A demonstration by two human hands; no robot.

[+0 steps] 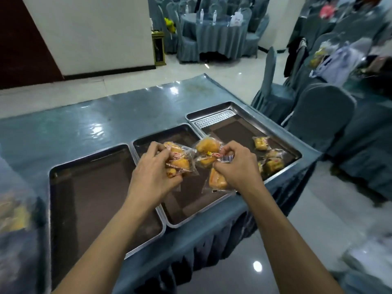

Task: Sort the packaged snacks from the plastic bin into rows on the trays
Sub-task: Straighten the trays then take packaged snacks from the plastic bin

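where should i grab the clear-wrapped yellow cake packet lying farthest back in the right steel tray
Come straight down from above and pinch the clear-wrapped yellow cake packet across its narrow sides. It lies flat on the floor of the right steel tray, apart from the other packets there, and the raised rim would likely block a sideways approach.

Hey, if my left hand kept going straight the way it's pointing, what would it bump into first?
Probably the snack packets hanging from your right hand. Your left hand, gripping its own bundle, aims at them, though depth is unclear.
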